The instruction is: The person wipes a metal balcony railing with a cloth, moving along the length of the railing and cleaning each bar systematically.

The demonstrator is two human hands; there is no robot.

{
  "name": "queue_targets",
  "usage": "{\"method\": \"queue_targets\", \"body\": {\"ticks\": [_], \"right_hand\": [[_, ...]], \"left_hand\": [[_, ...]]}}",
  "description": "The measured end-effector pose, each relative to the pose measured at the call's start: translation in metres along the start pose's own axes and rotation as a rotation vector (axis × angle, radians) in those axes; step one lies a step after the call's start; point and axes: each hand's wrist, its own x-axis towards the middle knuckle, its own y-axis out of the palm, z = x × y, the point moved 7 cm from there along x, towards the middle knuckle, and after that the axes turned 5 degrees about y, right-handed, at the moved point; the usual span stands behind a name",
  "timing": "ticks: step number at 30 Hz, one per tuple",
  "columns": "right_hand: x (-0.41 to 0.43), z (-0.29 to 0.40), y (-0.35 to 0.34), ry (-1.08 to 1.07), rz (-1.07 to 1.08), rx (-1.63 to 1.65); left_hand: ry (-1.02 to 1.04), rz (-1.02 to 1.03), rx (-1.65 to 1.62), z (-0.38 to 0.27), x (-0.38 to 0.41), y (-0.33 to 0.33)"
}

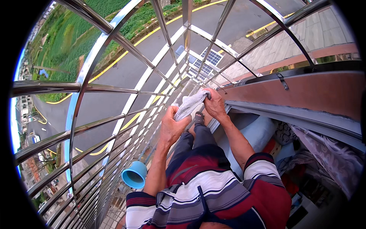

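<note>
Both of my hands grip one white cloth (190, 105), which is bunched and looks twisted between them. My left hand (173, 126) holds its lower left end, thumb pointing right across the fabric. At the upper right end, my right hand (214, 103) has its fingers curled around the cloth. The cloth hangs in front of me, above my legs and one sandalled foot (199, 118). Left of my left forearm stands a light blue plastic bucket (134, 175); its inside is in shadow, so its contents are hard to tell.
A stainless steel bar cage (131, 91) encloses the left and front. To the right are a window frame (297, 114), a reddish-brown wall (323, 91) and a patterned curtain (326, 154). Light blue bedding (254, 134) lies inside. Far below run a road (114, 77) and solar panels (210, 60).
</note>
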Motion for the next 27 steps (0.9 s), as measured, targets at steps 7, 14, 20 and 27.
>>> {"method": "queue_targets", "body": {"ticks": [7,14,20,27], "right_hand": [[-0.007,-0.021,0.014,0.212,0.131,0.017],[-0.014,-0.031,0.003,0.296,-0.034,-0.247],[-0.017,-0.036,0.055,0.486,0.117,0.657],[0.017,-0.010,0.087,0.195,0.141,1.260]], "left_hand": [[0.060,0.001,0.054,0.011,-0.006,0.002],[0.130,-0.182,0.079,0.010,-0.012,0.001],[0.219,-0.158,0.169,-0.007,-0.015,0.014],[0.439,-0.124,0.248,-0.018,-0.015,0.031]]}}
